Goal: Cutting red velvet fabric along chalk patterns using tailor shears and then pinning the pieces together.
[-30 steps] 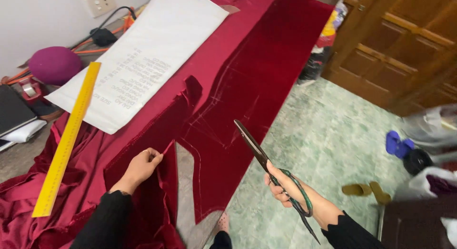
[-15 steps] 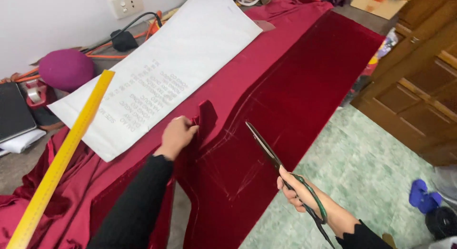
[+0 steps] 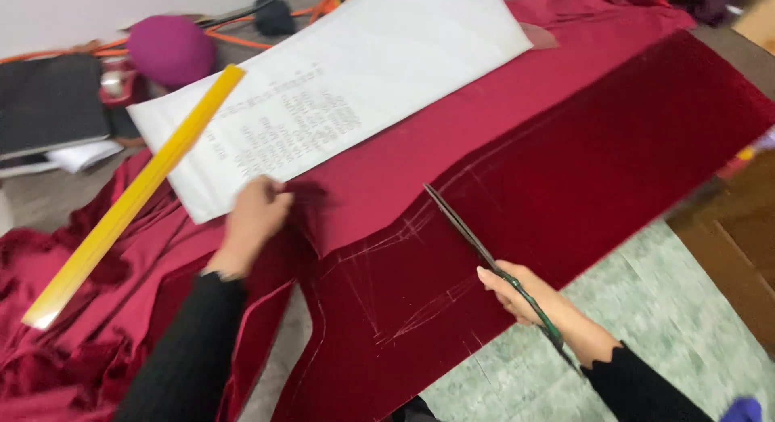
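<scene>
Soft, even indoor light fills the scene, with no hard shadows and no glare. The white paper sheet [image 3: 339, 99] is the brightest area, close to washed out. Motion blur smears the whole frame (worst at the left hand [image 3: 252, 220] and its sleeve), and the yellow ruler [image 3: 133, 196] shows soft edges.

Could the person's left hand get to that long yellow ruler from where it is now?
Probably yes. The left hand rests on the dark red velvet fabric by the corner of the white paper sheet; the long yellow ruler lies close beside it, with nothing on top or between.
</scene>
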